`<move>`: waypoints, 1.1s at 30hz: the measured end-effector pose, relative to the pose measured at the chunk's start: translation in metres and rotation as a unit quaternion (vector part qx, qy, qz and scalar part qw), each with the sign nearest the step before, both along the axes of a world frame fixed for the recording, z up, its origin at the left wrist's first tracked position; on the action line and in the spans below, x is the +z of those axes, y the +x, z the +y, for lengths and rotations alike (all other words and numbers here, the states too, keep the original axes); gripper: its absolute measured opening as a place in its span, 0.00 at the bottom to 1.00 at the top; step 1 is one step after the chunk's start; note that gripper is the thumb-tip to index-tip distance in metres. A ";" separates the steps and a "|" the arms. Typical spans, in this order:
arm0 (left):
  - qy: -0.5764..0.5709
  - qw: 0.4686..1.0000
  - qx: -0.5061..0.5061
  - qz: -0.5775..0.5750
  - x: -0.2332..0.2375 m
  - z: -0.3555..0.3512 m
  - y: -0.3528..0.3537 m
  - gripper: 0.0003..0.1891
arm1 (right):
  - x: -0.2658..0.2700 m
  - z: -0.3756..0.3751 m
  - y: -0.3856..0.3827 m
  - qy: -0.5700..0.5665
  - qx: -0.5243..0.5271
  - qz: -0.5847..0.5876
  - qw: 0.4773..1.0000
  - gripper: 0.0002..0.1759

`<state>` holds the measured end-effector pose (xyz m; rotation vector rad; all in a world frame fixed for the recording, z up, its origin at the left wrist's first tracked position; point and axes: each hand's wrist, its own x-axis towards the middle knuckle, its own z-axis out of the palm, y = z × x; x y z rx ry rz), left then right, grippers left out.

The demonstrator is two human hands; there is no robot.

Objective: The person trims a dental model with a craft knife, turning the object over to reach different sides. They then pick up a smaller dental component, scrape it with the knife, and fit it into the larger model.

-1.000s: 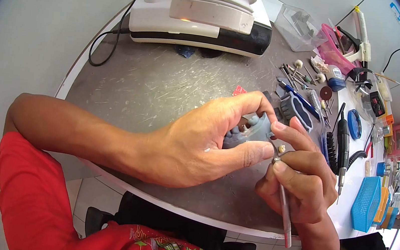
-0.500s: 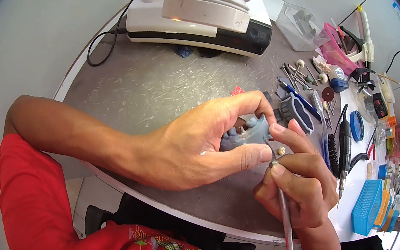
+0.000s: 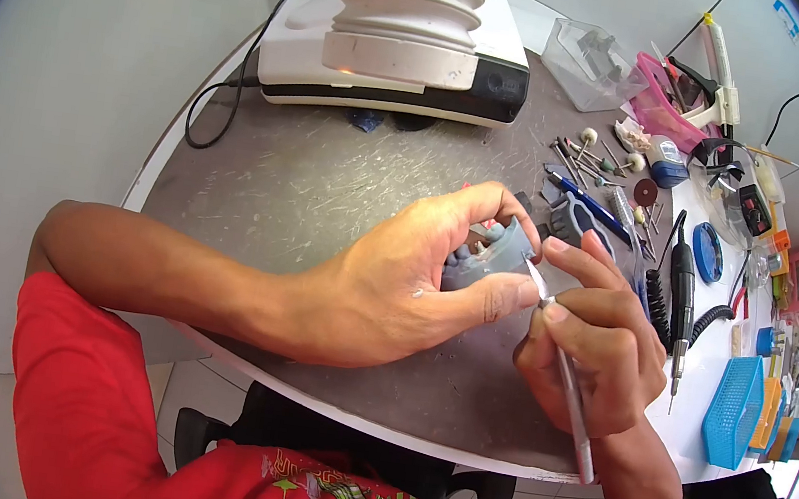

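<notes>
My left hand (image 3: 417, 272) is closed round a grey-blue dental model (image 3: 483, 266), whose small tooth shapes show between thumb and fingers. In my right hand (image 3: 598, 351) is a slim metal-handled knife (image 3: 571, 403), held like a pen with its handle slanting down toward the table's front edge. Its pale pointed blade reaches the model's right side, close to my left thumb tip; whether it touches cannot be made out. Just behind the hands lies another grey dental model piece (image 3: 577, 220) on the table, partly covered by my right fingers.
A white machine (image 3: 294, 54) stands at the back under a ribbed hose (image 3: 409, 9). To the right are rotary burs (image 3: 583, 158), a blue pen (image 3: 592, 202), a handpiece (image 3: 684, 292), a blue basket (image 3: 734, 410), a pink tray (image 3: 655, 107) and a clear container (image 3: 584, 72).
The knife blade now shows at the model's side, where it was hardly visible before. The model has turned slightly, and a small tooth-like piece seen near my right fingers is out of sight.
</notes>
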<state>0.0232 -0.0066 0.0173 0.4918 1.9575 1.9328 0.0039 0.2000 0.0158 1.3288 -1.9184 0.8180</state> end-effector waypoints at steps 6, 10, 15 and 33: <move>0.007 1.000 0.002 0.027 -0.004 -0.006 -0.006 0.19 | -0.003 0.007 -0.011 -0.092 -0.035 -0.021 0.995 0.11; 0.084 0.995 -0.022 -0.054 0.005 -0.013 -0.004 0.19 | -0.005 0.009 -0.014 -0.081 -0.021 -0.060 0.995 0.14; 0.153 0.980 -0.049 -0.117 -0.002 -0.012 -0.025 0.22 | 0.007 0.011 -0.023 0.016 -0.066 -0.107 0.992 0.15; 0.194 0.973 -0.070 -0.103 -0.011 -0.008 -0.024 0.22 | -0.006 0.006 -0.024 -0.012 -0.022 -0.042 0.999 0.15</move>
